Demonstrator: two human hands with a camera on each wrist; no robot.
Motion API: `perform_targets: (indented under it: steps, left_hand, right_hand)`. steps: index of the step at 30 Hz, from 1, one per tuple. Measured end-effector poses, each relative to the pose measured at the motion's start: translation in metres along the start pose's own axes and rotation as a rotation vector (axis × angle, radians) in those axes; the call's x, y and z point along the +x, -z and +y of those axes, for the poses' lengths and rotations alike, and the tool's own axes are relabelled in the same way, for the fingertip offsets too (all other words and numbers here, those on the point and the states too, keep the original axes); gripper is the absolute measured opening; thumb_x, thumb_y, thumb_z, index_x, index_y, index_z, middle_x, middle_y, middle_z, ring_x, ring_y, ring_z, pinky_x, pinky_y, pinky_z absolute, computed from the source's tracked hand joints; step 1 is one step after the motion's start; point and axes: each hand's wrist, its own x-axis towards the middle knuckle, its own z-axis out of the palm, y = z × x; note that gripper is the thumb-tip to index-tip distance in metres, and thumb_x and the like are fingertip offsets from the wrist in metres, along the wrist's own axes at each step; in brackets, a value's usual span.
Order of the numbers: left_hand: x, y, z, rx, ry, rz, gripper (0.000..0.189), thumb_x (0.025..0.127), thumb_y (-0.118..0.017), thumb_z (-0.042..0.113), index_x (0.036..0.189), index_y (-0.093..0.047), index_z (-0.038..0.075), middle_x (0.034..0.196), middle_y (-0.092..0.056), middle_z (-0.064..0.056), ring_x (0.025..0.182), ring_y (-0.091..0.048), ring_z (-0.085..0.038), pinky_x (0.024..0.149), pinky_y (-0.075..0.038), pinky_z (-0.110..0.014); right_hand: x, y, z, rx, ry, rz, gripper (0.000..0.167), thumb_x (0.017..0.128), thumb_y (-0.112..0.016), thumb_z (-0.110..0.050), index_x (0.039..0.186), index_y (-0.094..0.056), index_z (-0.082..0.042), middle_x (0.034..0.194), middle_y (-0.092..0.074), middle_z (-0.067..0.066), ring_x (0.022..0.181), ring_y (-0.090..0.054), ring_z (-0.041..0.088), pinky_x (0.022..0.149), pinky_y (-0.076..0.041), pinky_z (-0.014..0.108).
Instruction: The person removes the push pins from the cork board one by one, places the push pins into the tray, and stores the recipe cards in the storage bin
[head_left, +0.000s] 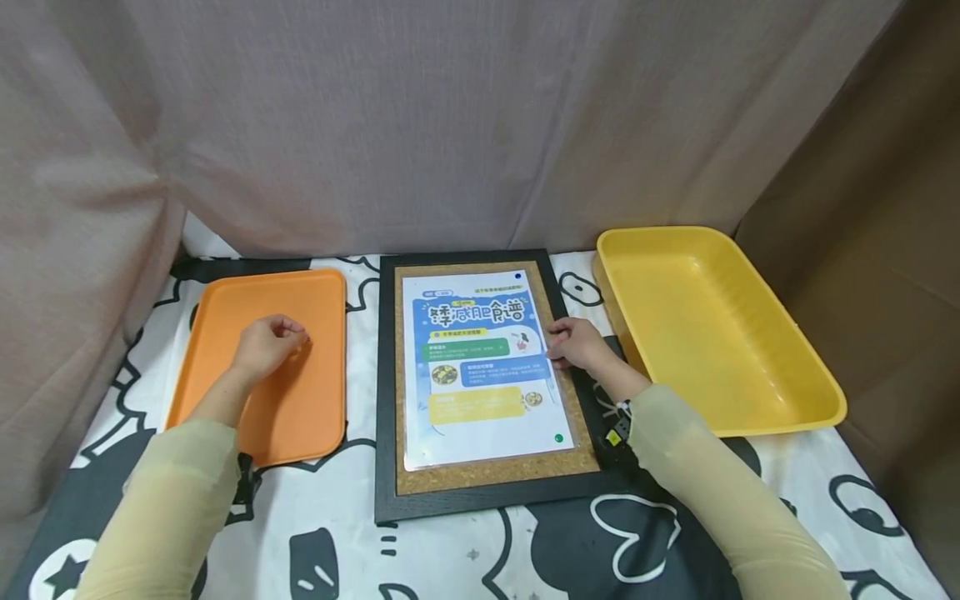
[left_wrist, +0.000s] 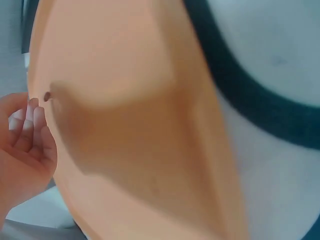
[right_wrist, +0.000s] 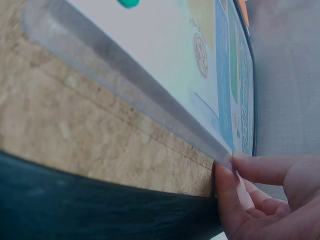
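My left hand (head_left: 268, 346) hovers over the orange tray (head_left: 225, 312), its fingers loosely curled. Just beyond its fingertips, a small dark-headed pushpin (left_wrist: 47, 96) shows against the tray; I see no clear grip on it. A laminated poster (head_left: 480, 442) with a blue printed design lies on a black-framed cork board (head_left: 480, 479). At the poster's right edge, my right hand (head_left: 581, 343) pinches the clear plastic margin between thumb and forefinger. A blue pushpin (head_left: 518, 276) sits at the poster's upper right corner, and a green pushpin (head_left: 558, 438) near the lower right.
A deep yellow bin (head_left: 720, 333) stands to the right of the board, near my right forearm. Underneath everything is a black-and-white patterned cloth (head_left: 442, 554). Grey-brown curtains (head_left: 450, 125) hang at the back and sides.
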Motion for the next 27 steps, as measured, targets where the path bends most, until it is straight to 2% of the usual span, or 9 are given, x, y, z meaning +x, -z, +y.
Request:
perform_targets:
  steps: [5, 10, 15, 20, 27]
  left_hand:
    - [-0.001, 0.001, 0.015, -0.022, -0.059, -0.017, 0.026, 0.093, -0.056, 0.022, 0.105, -0.058, -0.001, 0.097, -0.06, -0.017, 0.081, -0.052, -0.024, 0.064, -0.042, -0.021]
    - [-0.005, -0.008, 0.039, -0.055, -0.131, -0.067, 0.028, 0.092, -0.057, 0.025, 0.105, -0.059, 0.0, 0.096, -0.058, -0.014, 0.081, -0.049, -0.022, 0.065, -0.041, -0.024]
    - [-0.007, -0.027, 0.065, -0.119, -0.185, -0.145, 0.025, 0.091, -0.059, 0.023, 0.104, -0.061, 0.002, 0.093, -0.06, -0.013, 0.08, -0.049, -0.021, 0.065, -0.04, -0.025]
    - [-0.011, -0.05, 0.092, -0.131, -0.229, -0.222, 0.021, 0.091, -0.06, 0.022, 0.103, -0.062, 0.004, 0.093, -0.062, -0.011, 0.081, -0.051, -0.02, 0.069, -0.041, -0.026]
    - [-0.021, -0.087, 0.125, -0.167, -0.337, -0.353, 0.017, 0.088, -0.062, 0.017, 0.099, -0.064, 0.004, 0.09, -0.063, -0.008, 0.078, -0.054, -0.016, 0.068, -0.044, -0.024]
  right_hand:
    - [0.0, 0.001, 0.0, -0.002, -0.003, 0.0, 0.048, 0.086, -0.061, -0.001, 0.132, -0.045, 0.0, 0.098, -0.054, 0.013, 0.072, -0.059, 0.015, 0.062, -0.051, 0.021]
    - [0.0, 0.0, -0.001, 0.005, -0.005, -0.005, 0.048, 0.086, -0.061, -0.001, 0.132, -0.045, 0.0, 0.098, -0.054, 0.014, 0.073, -0.059, 0.016, 0.062, -0.052, 0.021]
    - [0.002, 0.0, -0.001, 0.001, -0.016, -0.005, 0.048, 0.086, -0.061, -0.001, 0.132, -0.045, -0.001, 0.099, -0.055, 0.014, 0.074, -0.059, 0.016, 0.062, -0.052, 0.021]
    - [0.002, 0.0, -0.001, -0.003, -0.016, -0.008, 0.049, 0.086, -0.061, -0.001, 0.132, -0.045, -0.001, 0.098, -0.054, 0.014, 0.074, -0.059, 0.016, 0.062, -0.052, 0.021]
    - [-0.001, 0.0, -0.001, -0.001, 0.0, -0.007, 0.049, 0.087, -0.06, -0.001, 0.133, -0.044, 0.001, 0.097, -0.055, 0.014, 0.072, -0.059, 0.016, 0.063, -0.052, 0.022]
